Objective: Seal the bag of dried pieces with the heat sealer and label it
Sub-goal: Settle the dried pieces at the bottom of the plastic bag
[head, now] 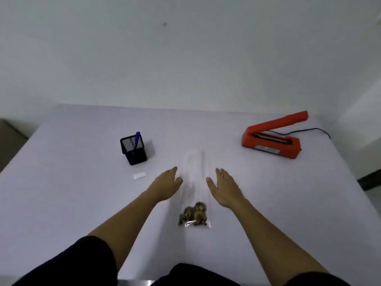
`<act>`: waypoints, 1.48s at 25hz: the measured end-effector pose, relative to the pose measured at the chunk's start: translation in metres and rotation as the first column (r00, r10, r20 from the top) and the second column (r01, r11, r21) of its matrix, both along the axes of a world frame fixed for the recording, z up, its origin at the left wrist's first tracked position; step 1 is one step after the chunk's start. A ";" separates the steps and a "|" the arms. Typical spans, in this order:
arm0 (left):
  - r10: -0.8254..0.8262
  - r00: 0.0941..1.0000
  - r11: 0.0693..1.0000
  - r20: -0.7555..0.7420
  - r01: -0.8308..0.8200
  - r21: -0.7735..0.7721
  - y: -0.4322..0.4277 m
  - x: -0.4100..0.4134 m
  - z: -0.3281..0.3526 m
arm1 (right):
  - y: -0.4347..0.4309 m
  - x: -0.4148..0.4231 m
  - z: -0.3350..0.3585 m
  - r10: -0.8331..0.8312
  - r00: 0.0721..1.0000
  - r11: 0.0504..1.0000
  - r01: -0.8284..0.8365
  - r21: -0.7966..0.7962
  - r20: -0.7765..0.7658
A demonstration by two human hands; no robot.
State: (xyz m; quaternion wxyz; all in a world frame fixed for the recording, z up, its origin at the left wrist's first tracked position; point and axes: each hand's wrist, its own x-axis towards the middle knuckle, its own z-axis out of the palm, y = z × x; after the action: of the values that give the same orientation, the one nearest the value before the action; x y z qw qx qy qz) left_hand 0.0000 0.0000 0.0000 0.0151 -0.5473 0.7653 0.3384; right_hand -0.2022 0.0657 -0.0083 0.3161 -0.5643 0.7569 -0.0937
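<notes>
Bag (193, 195) laid flat mid-table (82, 203), dried pieces (193, 214) settled at 6 o'clock end. Left hand (166, 185) and right hand (223, 187) spread, empty, flanking bag, likely for pickup. Heat sealer (272, 139) parked at 2 o'clock.

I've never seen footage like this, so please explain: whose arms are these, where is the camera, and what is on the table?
One picture, from a camera worn on a person's head, looking down at their own arms. The left hand and right hand are open and hold nothing, either side of a clear bag with dried pieces at its near end. On the table: a red heat sealer, lid raised, a black holder with a blue pen, and a small white label.
</notes>
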 end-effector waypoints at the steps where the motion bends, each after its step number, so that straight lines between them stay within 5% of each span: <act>1: 0.038 0.999 0.999 0.000 -0.038 0.007 0.007 0.000 -0.007 | 0.007 0.003 -0.008 -0.031 0.999 0.999 0.031 0.023 0.016; 6: 0.263 0.961 0.963 -0.085 -0.255 0.089 0.043 -0.005 -0.053 | 0.039 0.011 -0.055 -0.266 0.955 0.963 0.258 0.077 0.132; 13: 0.634 0.748 0.761 -0.198 -0.556 0.335 0.040 -0.019 -0.080 | 0.034 0.004 -0.081 -0.489 0.755 0.867 0.478 0.144 0.438; 32: 0.657 0.686 0.733 -0.312 -0.485 0.476 0.040 -0.005 -0.086 | 0.031 -0.001 -0.088 -0.440 0.789 0.897 0.406 0.173 0.430; 37: 0.667 0.646 0.704 -0.372 -0.381 0.600 0.038 -0.007 -0.085 | 0.027 0.000 -0.095 -0.496 0.635 0.863 0.436 0.254 0.592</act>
State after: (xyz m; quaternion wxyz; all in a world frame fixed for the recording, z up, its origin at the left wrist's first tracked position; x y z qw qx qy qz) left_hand -0.0070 0.0380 -0.0852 -0.1820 -0.6040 0.4278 0.6473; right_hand -0.2026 0.0928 -0.1030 0.5434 -0.2688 0.7258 -0.3251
